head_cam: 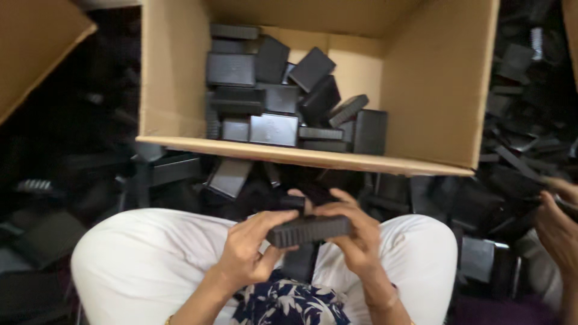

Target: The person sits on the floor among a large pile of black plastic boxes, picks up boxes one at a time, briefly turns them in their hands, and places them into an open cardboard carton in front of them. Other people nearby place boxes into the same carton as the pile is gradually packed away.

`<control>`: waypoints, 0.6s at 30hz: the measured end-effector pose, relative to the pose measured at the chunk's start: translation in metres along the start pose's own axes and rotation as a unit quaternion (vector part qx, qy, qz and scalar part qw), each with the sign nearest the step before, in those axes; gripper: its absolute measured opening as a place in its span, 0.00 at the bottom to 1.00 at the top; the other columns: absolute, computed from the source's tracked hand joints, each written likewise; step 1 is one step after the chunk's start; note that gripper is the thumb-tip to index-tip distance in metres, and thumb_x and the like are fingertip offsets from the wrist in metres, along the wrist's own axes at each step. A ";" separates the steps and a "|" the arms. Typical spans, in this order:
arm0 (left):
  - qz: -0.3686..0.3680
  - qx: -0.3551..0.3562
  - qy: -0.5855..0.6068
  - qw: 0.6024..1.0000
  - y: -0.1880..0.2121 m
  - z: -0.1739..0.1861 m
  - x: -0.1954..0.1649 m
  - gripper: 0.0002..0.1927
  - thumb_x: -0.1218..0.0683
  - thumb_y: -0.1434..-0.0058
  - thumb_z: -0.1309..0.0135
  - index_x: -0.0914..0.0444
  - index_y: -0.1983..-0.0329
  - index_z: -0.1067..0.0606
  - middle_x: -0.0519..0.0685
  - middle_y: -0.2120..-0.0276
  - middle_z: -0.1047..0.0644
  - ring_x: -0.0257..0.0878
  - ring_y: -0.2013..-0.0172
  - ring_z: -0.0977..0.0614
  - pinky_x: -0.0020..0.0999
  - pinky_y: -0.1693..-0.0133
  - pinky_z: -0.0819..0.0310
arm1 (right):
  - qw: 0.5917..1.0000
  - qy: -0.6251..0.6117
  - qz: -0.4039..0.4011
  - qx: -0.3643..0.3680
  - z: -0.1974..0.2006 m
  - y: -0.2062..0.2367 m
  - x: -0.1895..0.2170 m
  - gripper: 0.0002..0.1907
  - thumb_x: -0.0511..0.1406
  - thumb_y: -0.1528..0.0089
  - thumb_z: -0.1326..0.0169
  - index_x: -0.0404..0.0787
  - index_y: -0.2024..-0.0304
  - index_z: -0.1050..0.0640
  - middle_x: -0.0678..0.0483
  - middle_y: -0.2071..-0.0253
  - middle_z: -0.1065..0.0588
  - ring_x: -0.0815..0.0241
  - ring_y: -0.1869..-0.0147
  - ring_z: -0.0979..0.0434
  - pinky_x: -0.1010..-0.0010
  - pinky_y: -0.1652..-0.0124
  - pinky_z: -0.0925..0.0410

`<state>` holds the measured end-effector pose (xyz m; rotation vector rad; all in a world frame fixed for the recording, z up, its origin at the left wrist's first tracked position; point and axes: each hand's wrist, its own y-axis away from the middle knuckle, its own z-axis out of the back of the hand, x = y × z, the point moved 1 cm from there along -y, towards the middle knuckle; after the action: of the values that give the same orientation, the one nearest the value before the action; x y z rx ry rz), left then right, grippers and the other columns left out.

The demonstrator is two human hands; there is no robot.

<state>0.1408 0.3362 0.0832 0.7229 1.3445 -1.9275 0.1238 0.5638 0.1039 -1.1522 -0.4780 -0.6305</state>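
I see my left hand (250, 247) and right hand (355, 232) both gripping a black ribbed rectangular plastic casing (309, 230) above my white-trousered knees (141, 262). Ahead stands an open brown cardboard box (421, 84) piled with similar black plastic casings (274, 129). More lie scattered on the floor (229, 177). Another person's hand (557, 225) shows at the right edge.

Soft light from above brightens the cardboard box (421, 90) and the white trousers (150, 259); the floor (66, 138) around them lies in deep shadow. Motion blur smears the whole frame, worst at the edges.
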 end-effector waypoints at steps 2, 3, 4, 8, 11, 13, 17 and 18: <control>-0.095 -0.053 -0.026 0.994 -0.002 0.010 -0.006 0.30 0.64 0.46 0.38 0.69 0.39 0.29 0.59 0.44 0.24 0.52 0.42 0.21 0.41 0.40 0.27 | 0.995 0.073 0.054 -0.051 0.011 -0.023 0.032 0.11 0.31 0.37 0.50 0.37 0.52 0.24 0.47 0.58 0.20 0.52 0.50 0.18 0.48 0.31 0.36; -0.140 -0.076 -0.039 0.986 -0.003 0.016 -0.008 0.32 0.63 0.46 0.37 0.70 0.37 0.32 0.61 0.39 0.27 0.56 0.37 0.25 0.45 0.36 0.31 | 0.987 0.104 0.084 -0.089 0.017 -0.036 0.045 0.12 0.30 0.32 0.59 0.39 0.53 0.24 0.50 0.59 0.21 0.52 0.52 0.18 0.49 0.32 0.35; -0.107 -0.132 -0.058 0.984 -0.005 0.023 -0.008 0.33 0.63 0.45 0.38 0.70 0.35 0.34 0.60 0.38 0.29 0.53 0.37 0.26 0.43 0.36 0.31 | 0.972 0.175 0.084 -0.130 0.024 -0.051 0.053 0.12 0.37 0.29 0.54 0.38 0.47 0.26 0.49 0.53 0.23 0.53 0.45 0.21 0.52 0.32 0.36; -0.020 -0.337 -0.002 0.941 -0.003 0.056 0.002 0.30 0.65 0.34 0.44 0.68 0.29 0.38 0.52 0.35 0.34 0.41 0.38 0.28 0.35 0.37 0.29 | 0.895 0.421 0.088 -0.116 0.028 -0.090 0.057 0.31 0.51 0.35 0.41 0.36 0.40 0.28 0.47 0.45 0.27 0.51 0.36 0.27 0.48 0.33 0.42; -0.005 -0.385 -0.002 0.923 0.003 0.072 0.012 0.30 0.65 0.32 0.44 0.67 0.29 0.40 0.52 0.36 0.34 0.39 0.39 0.28 0.35 0.36 0.28 | 0.803 0.576 0.151 0.028 0.011 -0.088 0.035 0.38 0.55 0.52 0.36 0.39 0.47 0.23 0.50 0.52 0.24 0.49 0.42 0.27 0.41 0.36 0.51; 0.029 -0.375 0.011 0.926 0.007 0.076 0.018 0.30 0.65 0.33 0.44 0.66 0.30 0.40 0.53 0.36 0.34 0.40 0.38 0.28 0.34 0.38 0.27 | 0.810 0.582 0.072 0.016 0.013 -0.082 0.016 0.23 0.50 0.43 0.35 0.42 0.56 0.22 0.51 0.61 0.29 0.49 0.51 0.31 0.48 0.42 0.46; 0.065 -0.373 0.060 0.924 0.006 0.086 0.034 0.26 0.65 0.34 0.44 0.66 0.34 0.36 0.52 0.39 0.32 0.37 0.40 0.28 0.31 0.43 0.27 | 0.790 0.605 0.087 -0.039 0.064 -0.089 -0.034 0.16 0.46 0.36 0.36 0.45 0.63 0.27 0.55 0.64 0.34 0.55 0.58 0.38 0.59 0.43 0.45; 0.073 -0.376 0.058 0.922 0.005 0.092 0.038 0.24 0.65 0.33 0.44 0.66 0.35 0.34 0.51 0.41 0.30 0.36 0.42 0.27 0.30 0.43 0.27 | 0.779 0.616 0.099 -0.054 0.082 -0.100 -0.049 0.19 0.50 0.35 0.39 0.44 0.63 0.28 0.55 0.64 0.34 0.56 0.57 0.38 0.60 0.43 0.45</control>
<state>0.1155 0.2402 0.0809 0.5230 1.8708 -1.1094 0.0175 0.6247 0.1692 -0.6551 0.8114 -1.0763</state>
